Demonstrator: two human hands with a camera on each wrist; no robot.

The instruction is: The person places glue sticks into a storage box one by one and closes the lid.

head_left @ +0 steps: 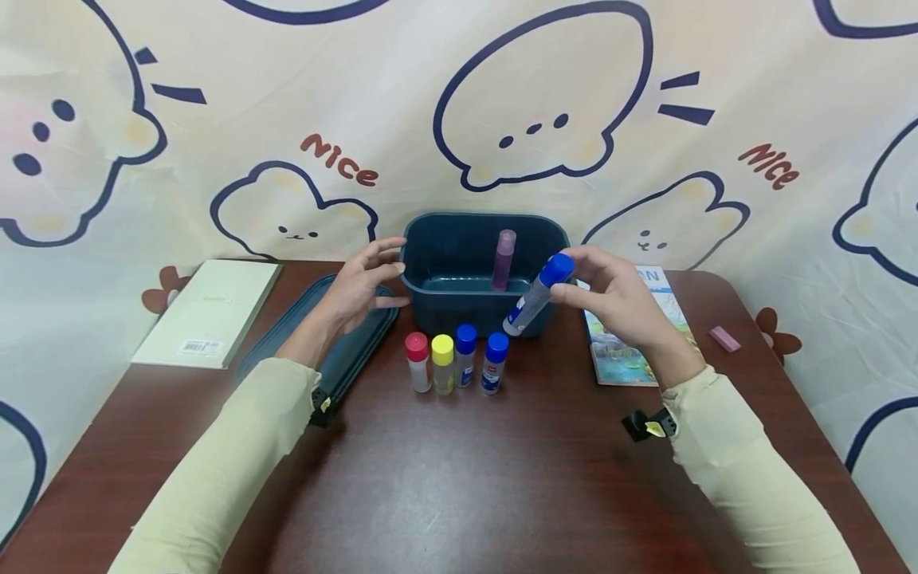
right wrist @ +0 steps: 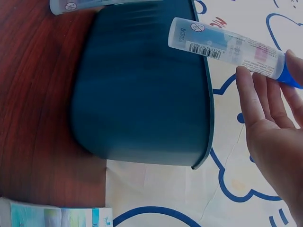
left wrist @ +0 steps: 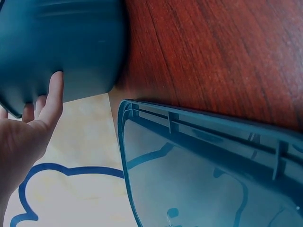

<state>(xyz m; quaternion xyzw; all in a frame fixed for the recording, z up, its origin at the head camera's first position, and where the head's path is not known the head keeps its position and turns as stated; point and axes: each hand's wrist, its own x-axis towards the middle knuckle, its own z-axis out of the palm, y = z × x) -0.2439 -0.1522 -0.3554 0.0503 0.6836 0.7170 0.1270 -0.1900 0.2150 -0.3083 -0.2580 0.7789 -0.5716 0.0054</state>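
At the bin's front right, my right hand (head_left: 610,299) pinches a blue-capped glue stick (head_left: 534,299) near its cap, tilted with the clear end down. The right wrist view shows the held glue stick (right wrist: 227,47) with a barcode label, off the table. My left hand (head_left: 358,287) rests its fingers against the left side of the dark teal bin (head_left: 488,307). Inside the bin stands a purple glue stick (head_left: 505,259). In front of it are a red-capped glue stick (head_left: 418,363), a yellow-capped one (head_left: 443,365) and two blue-capped glue sticks (head_left: 495,363), all upright.
A teal lid (head_left: 358,343) lies left of the bin, under my left forearm. Farther left is a pale book (head_left: 208,311). A colourful booklet (head_left: 624,359) lies beneath my right hand, with a pink eraser-like block (head_left: 724,339) beyond. A patterned cloth hangs behind the table.
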